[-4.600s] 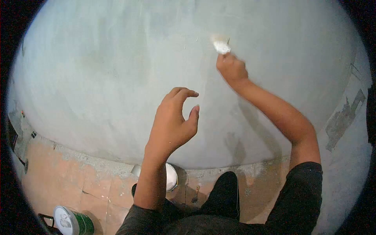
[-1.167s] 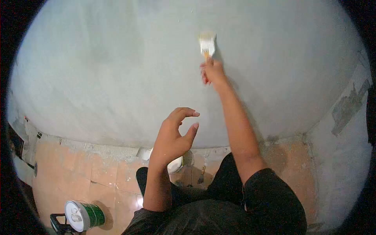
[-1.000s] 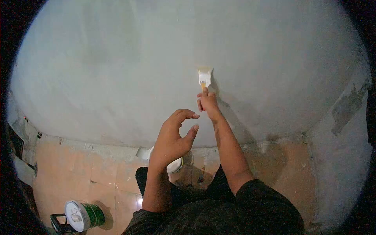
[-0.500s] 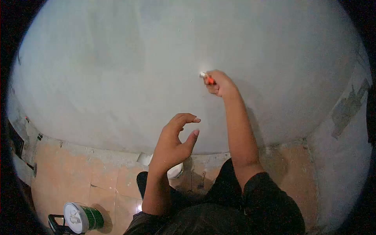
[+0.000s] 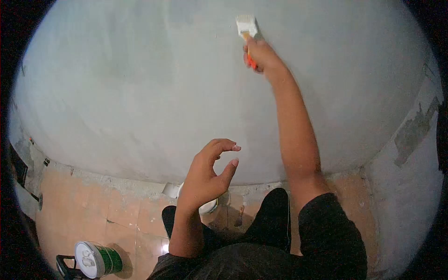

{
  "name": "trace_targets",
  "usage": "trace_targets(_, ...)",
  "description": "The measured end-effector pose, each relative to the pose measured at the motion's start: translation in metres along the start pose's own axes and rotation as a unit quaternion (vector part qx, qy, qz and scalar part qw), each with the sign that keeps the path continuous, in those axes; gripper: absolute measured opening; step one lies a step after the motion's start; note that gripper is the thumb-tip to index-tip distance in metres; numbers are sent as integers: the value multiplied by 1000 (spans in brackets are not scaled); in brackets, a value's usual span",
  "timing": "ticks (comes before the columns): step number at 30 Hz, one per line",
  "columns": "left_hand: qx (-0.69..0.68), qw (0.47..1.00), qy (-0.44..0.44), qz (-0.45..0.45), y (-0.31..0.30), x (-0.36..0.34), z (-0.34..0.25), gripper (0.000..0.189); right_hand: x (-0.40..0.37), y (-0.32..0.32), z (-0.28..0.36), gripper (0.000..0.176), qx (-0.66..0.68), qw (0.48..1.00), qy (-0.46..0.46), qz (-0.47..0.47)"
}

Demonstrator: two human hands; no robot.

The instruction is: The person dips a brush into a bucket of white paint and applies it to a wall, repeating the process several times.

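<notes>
My right hand [image 5: 261,55] grips a paintbrush [image 5: 247,27] by its orange and yellow handle. The brush head is coated white and points up against the pale grey wall [image 5: 140,107], high in the head view. My left hand [image 5: 211,171] hangs lower, in front of the wall, its thumb and fingers curved apart with nothing between them. White smudges mark its fingertips. Partly hidden behind that hand and wrist is a white paint container [image 5: 208,206] on the floor.
A green and white bucket [image 5: 99,260] stands at the lower left beside a black-framed object [image 5: 66,266]. Another brush [image 5: 240,215] lies on the orange tiled floor [image 5: 88,196] near my legs. A side wall with a grey patch [image 5: 413,133] rises on the right.
My right hand has moved up the wall with the paintbrush, and its white head now shows fully, bristles upward. My left hand has stayed almost in place.
</notes>
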State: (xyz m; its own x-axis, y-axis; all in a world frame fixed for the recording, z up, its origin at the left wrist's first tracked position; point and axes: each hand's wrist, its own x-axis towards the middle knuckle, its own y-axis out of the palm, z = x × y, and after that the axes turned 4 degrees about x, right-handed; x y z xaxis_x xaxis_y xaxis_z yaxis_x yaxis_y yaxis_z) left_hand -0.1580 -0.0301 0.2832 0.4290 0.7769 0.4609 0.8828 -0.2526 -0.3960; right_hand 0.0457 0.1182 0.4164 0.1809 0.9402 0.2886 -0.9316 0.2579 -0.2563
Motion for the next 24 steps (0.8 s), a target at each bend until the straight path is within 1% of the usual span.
trace_targets(1, 3, 1000, -3, 2, 0, 0, 1, 23, 1, 7, -30, 35, -49, 999, 6, -3)
trace_targets(3, 6, 1000, -5, 6, 0, 0, 3, 23, -7, 21, -89, 40, -44, 999, 21, 13)
trace_targets(5, 9, 1000, -11, 8, 0, -1, 5, 22, -28, 33, -142, 43, -26, 996, 83, 34)
trace_targets(7, 5, 1000, -11, 11, 1, -2, 6, 23, -50, 49, -191, 48, -15, 993, 116, 29)
trace_targets(9, 2, 1000, -9, 11, 0, -2, 6, 23, -73, 61, -228, 57, -25, 989, 146, 8)
trace_targets(11, -5, 1000, -19, 15, 0, -3, 4, 23, -91, 64, -253, 57, -7, 974, 224, 35)
trace_targets(12, -5, 1000, -20, 15, 0, -3, 4, 23, -97, 65, -263, 54, 29, 962, 271, 30)
trace_targets(14, -3, 1000, -25, 15, -2, -3, 4, 22, -105, 63, -265, 47, 50, 940, 337, 32)
trace_targets(15, -1, 1000, -24, 13, -3, -4, 6, 22, -103, 59, -264, 47, 50, 940, 335, 33)
trace_targets(17, -4, 1000, -18, 10, 1, 3, 11, 22, -94, 44, -244, 40, 193, 918, 339, 70)
trace_targets(19, 1, 1000, -18, 8, 1, 2, 8, 22, -71, 32, -200, 34, 205, 922, 320, 69)
trace_targets(21, -1, 1000, -16, 10, -1, 2, 5, 21, -38, 20, -155, 28, 250, 926, 269, 86)
trace_targets(23, -1, 1000, -16, 18, -5, 3, 3, 21, -12, 11, -86, 23, 280, 918, 268, 84)
trace_targets(24, -1, 1000, -17, 26, -7, 3, 2, 21, -4, 8, -57, 21, 262, 930, 242, 85)
